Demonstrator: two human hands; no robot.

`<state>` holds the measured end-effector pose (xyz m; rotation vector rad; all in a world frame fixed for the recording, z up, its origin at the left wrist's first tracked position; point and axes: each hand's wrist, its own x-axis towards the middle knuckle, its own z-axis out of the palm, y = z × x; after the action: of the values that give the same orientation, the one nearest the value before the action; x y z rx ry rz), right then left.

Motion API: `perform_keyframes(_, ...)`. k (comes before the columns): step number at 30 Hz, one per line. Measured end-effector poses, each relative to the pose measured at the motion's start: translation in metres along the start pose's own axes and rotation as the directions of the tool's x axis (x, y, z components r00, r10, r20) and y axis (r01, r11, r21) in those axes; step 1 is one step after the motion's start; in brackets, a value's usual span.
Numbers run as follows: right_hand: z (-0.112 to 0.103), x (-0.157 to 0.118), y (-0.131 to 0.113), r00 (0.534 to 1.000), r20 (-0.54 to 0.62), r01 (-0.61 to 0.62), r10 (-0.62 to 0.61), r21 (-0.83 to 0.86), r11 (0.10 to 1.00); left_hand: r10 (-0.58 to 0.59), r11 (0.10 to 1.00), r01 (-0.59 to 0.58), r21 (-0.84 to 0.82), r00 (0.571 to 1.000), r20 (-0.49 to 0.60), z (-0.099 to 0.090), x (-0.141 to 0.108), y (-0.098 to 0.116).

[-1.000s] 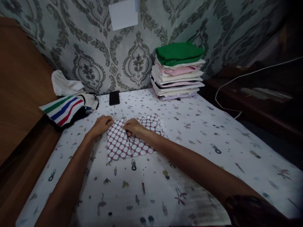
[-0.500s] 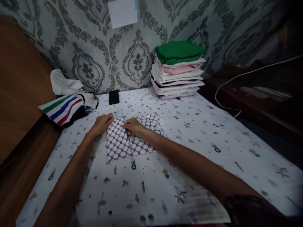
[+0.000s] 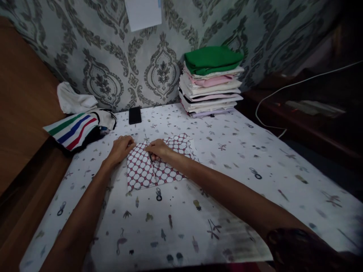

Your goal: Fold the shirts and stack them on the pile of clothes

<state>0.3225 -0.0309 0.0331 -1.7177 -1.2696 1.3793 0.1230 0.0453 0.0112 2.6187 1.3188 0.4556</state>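
A patterned cloth [image 3: 138, 170], white with a grey lattice and small red marks, lies folded on the bed sheet. Its left part is turned over in a flap, whose edge runs down the middle. My left hand [image 3: 121, 149] is at the cloth's far left corner, fingers bent and closed on the edge there. Over the flap's edge, my right hand [image 3: 159, 149] pinches the fabric between thumb and fingers. The right hand and forearm hide some of the cloth behind them.
A tall stack of folded clothes [image 3: 211, 87], green on top, stands by the wall. Near it lies a black phone [image 3: 135, 115]. Crumpled and striped clothes [image 3: 76, 130] rest at the left beside a wooden panel [image 3: 25, 94]. A white cable [image 3: 283, 94] hangs at the right.
The view has shifted slightly. Both hands stay at nearly the same places on the cloth, with little visible movement of the flap.
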Motion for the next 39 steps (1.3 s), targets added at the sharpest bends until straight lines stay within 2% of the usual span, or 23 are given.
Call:
perform_keyframes(4, -0.007, 0.002, 0.004, 0.99, -0.114, 0.077, -0.08, -0.036, 0.996, -0.006, 0.999, 0.002, -0.036, 0.994, -0.106, -0.014, -0.005, 0.01)
perform_keyframes(8, -0.014, 0.007, 0.001, 0.97, -0.16, 0.153, -0.184, -0.189, 0.97, 0.013, 0.996, -0.02, -0.086, 0.996, -0.085, -0.019, -0.02, 0.033)
perform_keyframes(10, -0.013, 0.011, -0.001, 0.962, -0.141, 0.186, -0.234, -0.287, 0.94, 0.022, 0.997, -0.027, -0.078, 0.998, -0.062, -0.01, -0.032, 0.045)
perform_keyframes(13, -0.007, 0.019, -0.002, 0.947, -0.116, 0.226, -0.301, -0.427, 0.876, 0.035, 0.999, -0.036, -0.015, 0.999, -0.011, 0.014, -0.049, 0.057)
perform_keyframes(16, -0.001, 0.025, -0.001, 0.931, -0.101, 0.245, -0.351, -0.541, 0.804, 0.034, 0.998, -0.037, 0.057, 0.998, 0.052, 0.034, -0.058, 0.058)
perform_keyframes(18, 0.002, 0.026, 0.001, 0.926, -0.095, 0.243, -0.366, -0.592, 0.769, 0.034, 0.997, -0.04, 0.073, 0.997, 0.072, 0.038, -0.06, 0.057)
perform_keyframes(21, 0.004, 0.024, 0.003, 0.884, -0.07, 0.291, -0.462, -0.691, 0.662, 0.022, 0.998, -0.027, 0.064, 0.996, 0.083, 0.035, -0.06, 0.056)
perform_keyframes(24, 0.006, 0.022, 0.009, 0.795, 0.089, 0.437, -0.6, -0.771, 0.464, -0.055, 0.996, 0.048, 0.071, 0.993, 0.103, 0.029, -0.06, 0.058)
perform_keyframes(26, 0.006, 0.022, 0.015, 0.765, 0.178, 0.497, -0.619, -0.774, 0.392, -0.102, 0.992, 0.09, 0.088, 0.986, 0.131, 0.025, -0.06, 0.06)
perform_keyframes(30, 0.005, 0.028, 0.025, 0.751, 0.183, 0.523, -0.634, -0.751, 0.403, -0.135, 0.985, 0.112, 0.13, 0.973, 0.187, 0.021, -0.062, 0.066)
perform_keyframes(35, 0.006, 0.034, 0.031, 0.728, 0.164, 0.544, -0.666, -0.73, 0.415, -0.014, 0.991, -0.011, 0.136, 0.984, 0.177, 0.023, -0.079, 0.08)
perform_keyframes(39, 0.007, 0.036, 0.032, 0.724, 0.156, 0.549, -0.672, -0.72, 0.424, 0.008, 0.992, -0.031, 0.119, 0.981, 0.193, 0.025, -0.092, 0.089)
